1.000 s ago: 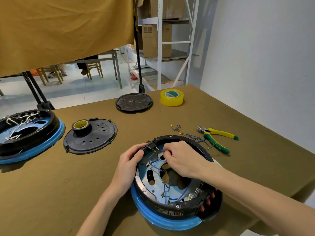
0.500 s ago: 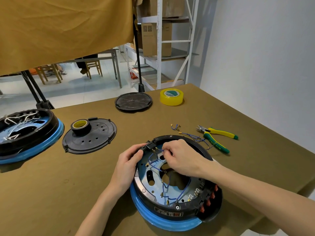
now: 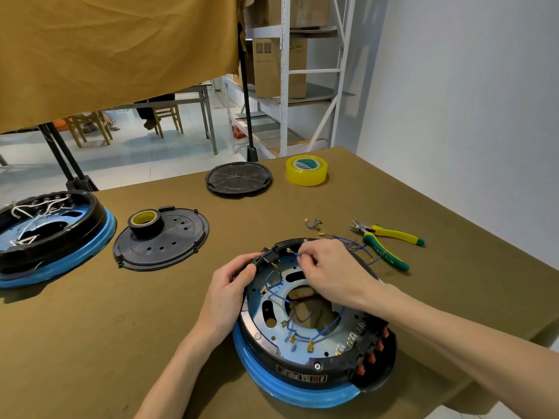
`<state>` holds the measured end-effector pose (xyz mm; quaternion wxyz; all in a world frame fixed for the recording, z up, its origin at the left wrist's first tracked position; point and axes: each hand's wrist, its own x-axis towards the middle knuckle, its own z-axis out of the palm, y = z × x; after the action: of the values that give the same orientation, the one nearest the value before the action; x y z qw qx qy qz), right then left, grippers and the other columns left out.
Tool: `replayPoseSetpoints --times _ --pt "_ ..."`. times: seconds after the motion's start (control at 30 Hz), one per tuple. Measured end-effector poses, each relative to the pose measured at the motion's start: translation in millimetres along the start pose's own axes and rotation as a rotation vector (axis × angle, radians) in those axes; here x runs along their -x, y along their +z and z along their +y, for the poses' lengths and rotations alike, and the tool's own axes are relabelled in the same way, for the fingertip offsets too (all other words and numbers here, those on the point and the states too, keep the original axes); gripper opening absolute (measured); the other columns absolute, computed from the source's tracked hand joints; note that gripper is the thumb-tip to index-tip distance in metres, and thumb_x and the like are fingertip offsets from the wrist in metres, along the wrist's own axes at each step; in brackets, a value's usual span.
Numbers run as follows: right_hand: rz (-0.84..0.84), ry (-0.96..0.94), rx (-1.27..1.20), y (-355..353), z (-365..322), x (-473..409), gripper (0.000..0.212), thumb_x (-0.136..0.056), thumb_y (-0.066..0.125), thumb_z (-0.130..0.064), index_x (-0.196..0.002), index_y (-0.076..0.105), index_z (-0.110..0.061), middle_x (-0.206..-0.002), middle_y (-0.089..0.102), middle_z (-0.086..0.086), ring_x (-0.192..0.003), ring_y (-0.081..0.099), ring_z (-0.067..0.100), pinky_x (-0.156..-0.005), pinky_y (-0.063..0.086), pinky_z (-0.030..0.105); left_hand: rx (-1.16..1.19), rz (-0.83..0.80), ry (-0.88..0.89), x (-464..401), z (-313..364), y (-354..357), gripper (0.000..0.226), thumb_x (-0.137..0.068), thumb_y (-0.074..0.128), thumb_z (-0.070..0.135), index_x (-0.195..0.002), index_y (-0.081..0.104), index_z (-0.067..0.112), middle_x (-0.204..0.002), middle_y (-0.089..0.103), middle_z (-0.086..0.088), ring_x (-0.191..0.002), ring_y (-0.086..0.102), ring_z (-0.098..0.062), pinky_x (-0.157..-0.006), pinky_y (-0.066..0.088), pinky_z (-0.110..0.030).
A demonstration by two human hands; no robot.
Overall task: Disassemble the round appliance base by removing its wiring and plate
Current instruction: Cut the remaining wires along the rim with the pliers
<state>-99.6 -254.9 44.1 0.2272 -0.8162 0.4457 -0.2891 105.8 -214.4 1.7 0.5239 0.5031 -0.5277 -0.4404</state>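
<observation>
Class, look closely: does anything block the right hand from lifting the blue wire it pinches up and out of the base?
Nothing visible does. The right hand pinches the blue wire above the base, with open space overhead.

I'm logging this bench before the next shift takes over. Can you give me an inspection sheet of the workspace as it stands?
Surface: table under an olive cloth.
Job's things: round base, black with a blue rim, open side up, metal plate still inside.
Clutter: second base, black cover with a black tape roll on it, round lid, yellow tape, pliers.
Hands: left hand holds the base's rim; right hand pinches a blue wire.
Cables: more blue wires still in the base; loose wires beside the pliers.
Surroundings: white wall, metal shelving with boxes, hanging cloth.
</observation>
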Motion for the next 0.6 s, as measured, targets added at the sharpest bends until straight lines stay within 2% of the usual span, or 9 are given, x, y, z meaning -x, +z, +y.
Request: replayPoseSetpoints --times 0.13,0.27,0.33,0.4,0.53,0.6 --pt "-0.011 -0.011 -0.013 10.9 -7.5 7.0 0.031 -0.098 0.044 -0.013 -0.072 0.060 -0.011 -0.058 0.058 0.002 -0.046 0.042 0.012 -0.049 0.034 0.032 0.012 0.009 -0.007 2.7 1.9 2.6 0.029 -0.105 0.050 0.007 -0.119 0.072 0.019 -0.107 0.077 0.006 -0.098 0.073 -0.011 -0.076 0.055 -0.019" --pt "0.002 0.052 -0.024 9.4 -2.0 3.5 0.030 -0.101 0.043 -0.017 -0.081 0.066 -0.019 -0.048 0.052 -0.012 -0.042 0.040 0.010 -0.044 0.028 0.022 -0.004 0.007 -0.005 3.4 3.3 1.8 0.029 -0.105 0.050 0.008 -0.119 0.071 0.020 -0.107 0.077 0.007 -0.098 0.073 -0.011 -0.076 0.055 -0.019" --pt "0.026 0.063 -0.032 9.8 -0.3 2.9 0.025 -0.104 0.044 -0.022 -0.092 0.066 -0.021 -0.050 0.053 -0.011 -0.043 0.042 0.009 -0.045 0.031 0.026 -0.001 0.008 -0.008 3.6 4.0 2.2 0.028 -0.105 0.050 0.009 -0.119 0.071 0.021 -0.106 0.077 0.008 -0.096 0.072 -0.010 -0.074 0.054 -0.018" --pt "0.028 0.091 -0.073 8.6 1.8 2.2 0.015 -0.104 0.047 -0.027 -0.099 0.061 -0.024 -0.054 0.053 -0.010 -0.049 0.045 0.008 -0.054 0.039 0.033 0.002 0.008 -0.009 4.2 4.6 2.9 0.027 -0.105 0.050 0.010 -0.118 0.071 0.021 -0.106 0.077 0.008 -0.096 0.072 -0.010 -0.073 0.054 -0.017" --pt "0.039 0.160 -0.212 -3.5 1.0 -3.6 0.013 -0.103 0.048 -0.022 -0.093 0.055 -0.025 -0.063 0.053 -0.009 -0.054 0.042 0.007 -0.054 0.034 0.025 0.014 0.011 -0.014 5.4 5.6 2.9 0.027 -0.106 0.050 0.009 -0.119 0.071 0.020 -0.107 0.077 0.006 -0.097 0.073 -0.012 -0.074 0.054 -0.018" --pt "0.036 0.166 -0.227 -15.1 -3.1 -9.9 0.014 -0.102 0.049 -0.016 -0.096 0.060 -0.023 -0.078 0.063 0.003 -0.060 0.048 0.013 -0.056 0.038 0.022 0.026 0.012 -0.020 5.8 5.8 2.7 0.028 -0.106 0.049 0.009 -0.118 0.071 0.020 -0.107 0.077 0.006 -0.096 0.073 -0.012 -0.073 0.054 -0.017"
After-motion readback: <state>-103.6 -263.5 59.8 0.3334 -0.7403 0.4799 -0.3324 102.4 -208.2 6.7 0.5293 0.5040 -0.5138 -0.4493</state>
